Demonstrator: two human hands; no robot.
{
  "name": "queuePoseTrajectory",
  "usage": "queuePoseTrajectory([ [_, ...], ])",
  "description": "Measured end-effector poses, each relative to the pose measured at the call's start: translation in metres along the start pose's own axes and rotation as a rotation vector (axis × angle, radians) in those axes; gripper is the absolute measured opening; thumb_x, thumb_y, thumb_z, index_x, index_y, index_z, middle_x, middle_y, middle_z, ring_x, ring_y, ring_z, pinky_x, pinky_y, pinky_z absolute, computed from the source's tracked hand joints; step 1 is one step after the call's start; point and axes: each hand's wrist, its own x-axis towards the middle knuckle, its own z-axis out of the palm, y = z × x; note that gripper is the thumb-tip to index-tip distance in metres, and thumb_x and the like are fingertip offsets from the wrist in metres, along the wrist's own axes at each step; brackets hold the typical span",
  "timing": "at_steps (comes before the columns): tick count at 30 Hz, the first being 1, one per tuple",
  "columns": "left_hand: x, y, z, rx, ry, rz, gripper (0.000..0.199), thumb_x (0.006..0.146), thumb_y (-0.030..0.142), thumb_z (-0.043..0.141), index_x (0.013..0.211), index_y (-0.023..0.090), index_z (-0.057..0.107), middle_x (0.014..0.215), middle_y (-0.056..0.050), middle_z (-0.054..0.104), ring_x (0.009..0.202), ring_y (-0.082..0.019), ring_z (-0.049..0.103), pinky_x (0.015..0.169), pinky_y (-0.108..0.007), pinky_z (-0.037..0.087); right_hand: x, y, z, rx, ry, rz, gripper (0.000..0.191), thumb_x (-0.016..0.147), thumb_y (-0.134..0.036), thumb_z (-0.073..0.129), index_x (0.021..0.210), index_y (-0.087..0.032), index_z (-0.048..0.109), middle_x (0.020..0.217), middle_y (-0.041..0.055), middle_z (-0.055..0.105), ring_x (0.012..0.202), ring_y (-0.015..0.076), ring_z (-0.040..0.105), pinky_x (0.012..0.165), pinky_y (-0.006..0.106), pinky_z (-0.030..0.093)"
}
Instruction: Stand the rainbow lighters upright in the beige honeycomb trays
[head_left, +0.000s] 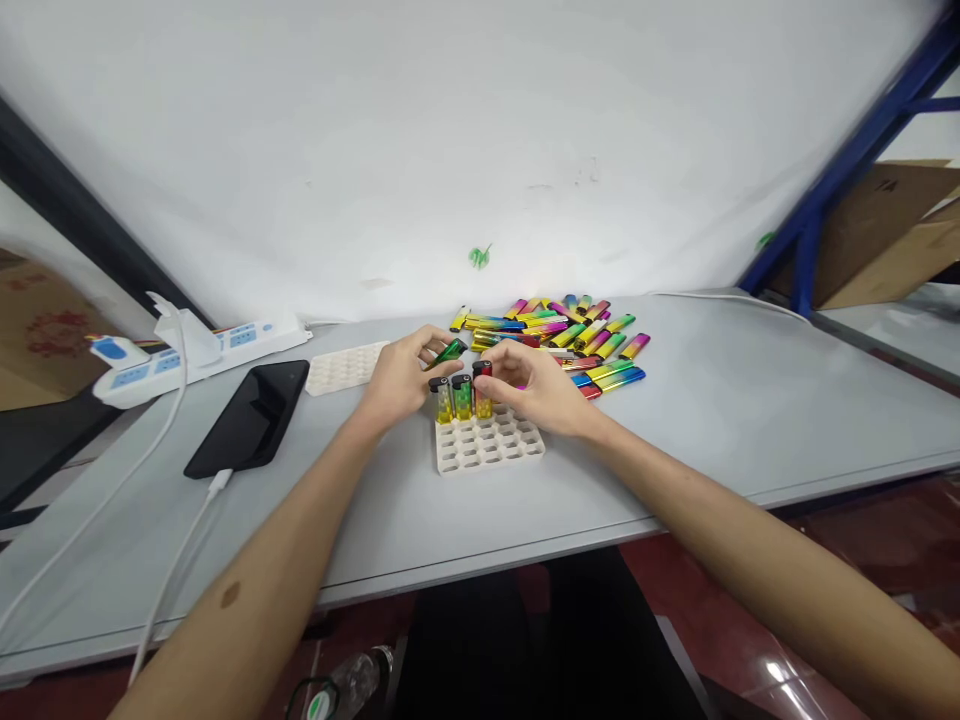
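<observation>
A white tray with rows of slots (pixel 491 455) lies on the grey table. Upright at its back left stand a yellow lighter (pixel 442 402) and a green-and-yellow lighter (pixel 462 398). Beside them, my right hand (pixel 529 385) has its thumb and fingers closed around a red-and-yellow lighter (pixel 483 390), which is upright over the tray's back row. My left hand (pixel 409 372) grips a tilted green lighter (pixel 448 353) just behind the upright ones. Behind both hands spreads a pile of shiny multicoloured lighters (pixel 592 340).
Another slotted tray (pixel 341 368) lies left of my left hand. Farther left are a black phone (pixel 251 418) with a white cable and a white power strip (pixel 202 350). A white wall (pixel 480 150) rises behind the table (pixel 720 400).
</observation>
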Motion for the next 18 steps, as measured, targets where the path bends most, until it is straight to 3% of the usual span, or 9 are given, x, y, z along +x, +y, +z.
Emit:
queuePoseTrajectory([
  [14,-0.0015,0.0011,-0.0001,-0.076,-0.036,0.014,0.032,0.084,0.039,0.062,0.113,0.026,0.059,0.098,-0.003,0.074,0.085,-0.021,0.068,0.078,-0.032,0.05,0.0009,0.0012,-0.0037,-0.147,0.035,-0.067,0.018,0.087,-0.035,0.065,0.097,-0.021,0.06,0.083,0.0008,0.067,0.072,0.0151,0.064,0.067,0.03,0.053],
  [18,-0.001,-0.0032,0.0021,-0.054,-0.064,0.061,0.028,0.088,0.038,0.058,0.112,0.024,0.062,0.103,-0.007,0.075,0.097,-0.024,0.068,0.085,-0.035,0.051,0.0011,0.0011,-0.0034,-0.14,0.044,-0.051,0.02,0.086,-0.035,0.066,0.099,-0.021,0.06,0.086,0.0018,0.069,0.073,0.016,0.066,0.069,0.032,0.054],
])
